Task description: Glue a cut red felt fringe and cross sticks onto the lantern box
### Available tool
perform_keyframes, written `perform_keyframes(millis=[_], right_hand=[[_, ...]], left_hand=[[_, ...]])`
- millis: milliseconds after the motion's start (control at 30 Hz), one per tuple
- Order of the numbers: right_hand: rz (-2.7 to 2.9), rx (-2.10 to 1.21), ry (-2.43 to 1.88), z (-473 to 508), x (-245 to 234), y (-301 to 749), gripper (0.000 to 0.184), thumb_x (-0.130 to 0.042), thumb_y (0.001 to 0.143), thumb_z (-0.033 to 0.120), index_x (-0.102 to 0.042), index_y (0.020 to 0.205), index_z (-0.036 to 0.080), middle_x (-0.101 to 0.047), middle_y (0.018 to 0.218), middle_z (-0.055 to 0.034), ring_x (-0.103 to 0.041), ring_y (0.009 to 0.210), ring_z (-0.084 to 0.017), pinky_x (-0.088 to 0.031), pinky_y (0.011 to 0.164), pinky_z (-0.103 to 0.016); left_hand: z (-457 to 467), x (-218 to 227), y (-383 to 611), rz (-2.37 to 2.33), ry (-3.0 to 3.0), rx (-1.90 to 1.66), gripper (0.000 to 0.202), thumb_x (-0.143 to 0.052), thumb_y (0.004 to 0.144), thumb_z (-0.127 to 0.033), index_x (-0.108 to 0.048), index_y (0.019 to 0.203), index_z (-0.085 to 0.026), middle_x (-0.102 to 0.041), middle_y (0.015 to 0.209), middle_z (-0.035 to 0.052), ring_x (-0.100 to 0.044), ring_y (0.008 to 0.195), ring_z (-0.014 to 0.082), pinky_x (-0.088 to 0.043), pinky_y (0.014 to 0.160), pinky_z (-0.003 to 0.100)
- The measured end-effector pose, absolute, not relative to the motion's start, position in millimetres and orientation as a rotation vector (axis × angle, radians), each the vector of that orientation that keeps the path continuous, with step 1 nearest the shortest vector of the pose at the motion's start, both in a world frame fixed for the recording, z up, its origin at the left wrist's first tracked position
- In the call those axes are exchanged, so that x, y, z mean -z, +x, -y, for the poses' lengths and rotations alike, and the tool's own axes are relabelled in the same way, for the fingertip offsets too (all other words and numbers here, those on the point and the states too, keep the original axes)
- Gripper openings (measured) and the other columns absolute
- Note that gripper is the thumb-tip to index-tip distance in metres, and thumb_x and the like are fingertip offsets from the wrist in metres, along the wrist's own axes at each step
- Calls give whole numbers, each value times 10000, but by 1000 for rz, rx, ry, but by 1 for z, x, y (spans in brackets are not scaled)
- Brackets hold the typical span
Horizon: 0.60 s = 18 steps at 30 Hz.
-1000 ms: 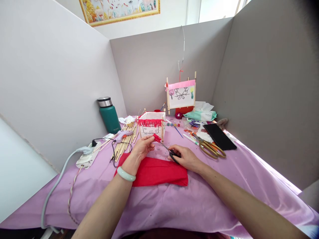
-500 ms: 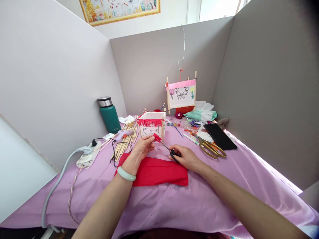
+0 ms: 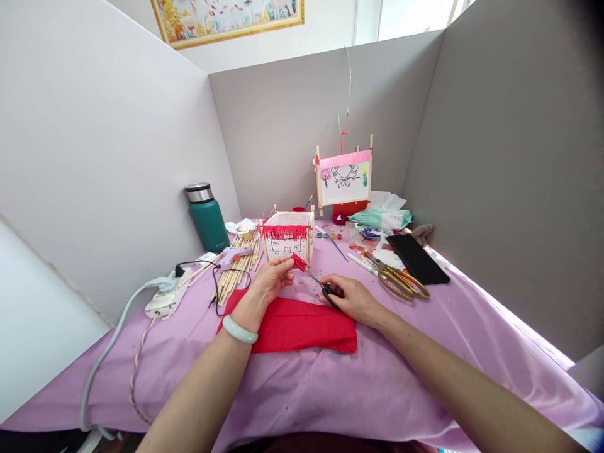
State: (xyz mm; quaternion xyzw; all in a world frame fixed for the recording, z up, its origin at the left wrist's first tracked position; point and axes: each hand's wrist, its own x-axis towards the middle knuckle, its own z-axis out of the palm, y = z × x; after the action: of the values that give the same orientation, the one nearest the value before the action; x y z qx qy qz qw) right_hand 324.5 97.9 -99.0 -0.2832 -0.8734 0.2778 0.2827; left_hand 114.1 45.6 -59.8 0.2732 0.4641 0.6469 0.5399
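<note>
Between the thumb and fingers of my left hand (image 3: 274, 279) is a small folded piece of red paper (image 3: 298, 262). My right hand (image 3: 352, 296) grips black-handled scissors (image 3: 331, 294), their blades pointing at the red piece's lower right end. Under my left wrist lies a larger red sheet (image 3: 302, 324); whether it is cloth or crepe paper I cannot tell. Just behind my left hand stands a lantern-like box (image 3: 287, 245) with a stick frame, white drawn-on sides and a red fringe along its top edge.
A finished-looking lantern (image 3: 344, 179) hangs from a wire at the back. Wooden sticks (image 3: 236, 277), a glue gun (image 3: 234, 255), a power strip (image 3: 167, 302) and a green bottle (image 3: 207, 217) are on the left. Gold-handled scissors (image 3: 401, 281) and a phone (image 3: 418, 258) lie right.
The scissor blades have drawn slightly back from the red piece. Both hands otherwise keep nearly the same place and grip.
</note>
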Motion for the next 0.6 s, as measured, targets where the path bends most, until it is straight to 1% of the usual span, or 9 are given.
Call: perform_keyframes(millis=[200, 367, 600], right_hand=[[2338, -740, -746, -97, 97, 325, 400, -624, 774, 500, -631, 1036, 197, -615, 732, -3, -503, 624, -118, -351, 567, -214], [2344, -732, -760, -97, 97, 324, 353, -622, 779, 469, -638, 1005, 198, -608, 708, 4, -503, 613, -114, -341, 558, -212], [2345, -706, -760, -99, 99, 324, 320, -621, 788, 447, -638, 988, 198, -614, 707, -1, -504, 608, -116, -331, 556, -211]], left_hand=[[-46, 62, 114, -1102, 664, -1509, 113, -737, 697, -124, -642, 758, -113, -605, 589, -10, -515, 408, 58, -429, 440, 169], [-48, 64, 112, -1098, 669, -1497, 118, -749, 685, -127, -651, 751, -115, -613, 610, -10, -517, 414, 54, -427, 438, 168], [-47, 64, 111, -1078, 667, -1491, 64, -707, 723, -105, -659, 765, -115, -620, 613, -3, -525, 415, 60, -435, 434, 170]])
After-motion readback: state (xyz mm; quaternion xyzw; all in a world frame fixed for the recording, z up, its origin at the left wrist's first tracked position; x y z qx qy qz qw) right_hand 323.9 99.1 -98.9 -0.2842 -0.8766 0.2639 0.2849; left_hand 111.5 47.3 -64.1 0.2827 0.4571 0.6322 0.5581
